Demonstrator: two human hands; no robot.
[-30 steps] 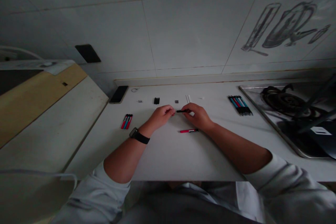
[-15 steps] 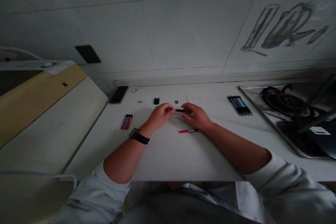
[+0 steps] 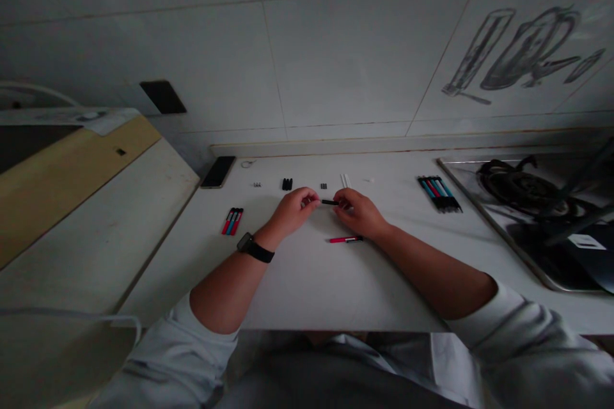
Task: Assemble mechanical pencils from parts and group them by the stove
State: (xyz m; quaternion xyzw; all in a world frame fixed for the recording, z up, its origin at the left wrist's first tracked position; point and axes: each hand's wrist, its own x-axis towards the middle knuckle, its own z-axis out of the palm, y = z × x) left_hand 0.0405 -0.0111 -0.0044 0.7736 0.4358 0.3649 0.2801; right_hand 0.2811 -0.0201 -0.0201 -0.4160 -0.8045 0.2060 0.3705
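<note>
Over the middle of the white counter point(image 3: 307, 287), my right hand point(image 3: 359, 212) pinches one end of a short black pen grip point(image 3: 329, 202). The grip's other end points at my left hand point(image 3: 295, 208), whose thumb and forefinger are pressed together beside it. Whatever those fingertips hold is too small to make out. Just below my right hand lies a red pen barrel point(image 3: 341, 240) with a dark end. Beyond my hands sit several black grips point(image 3: 287, 185), a cluster of tiny dark pieces point(image 3: 323, 186) and thin white tubes point(image 3: 345, 180), partly behind my right hand.
Red and blue pen barrels point(image 3: 233, 221) lie at left, with tiny metallic pieces point(image 3: 258, 185) farther back. A phone point(image 3: 218, 172) rests near the wall. Several pens point(image 3: 438, 194) lie in a row at right, beside a gas stove point(image 3: 522, 182). A cabinet panel point(image 3: 119, 217) borders the left.
Both hands hold nearly the same pose. My right fingers have shifted slightly right, and a little more of the black grip shows between the hands. The view has moved slightly.
</note>
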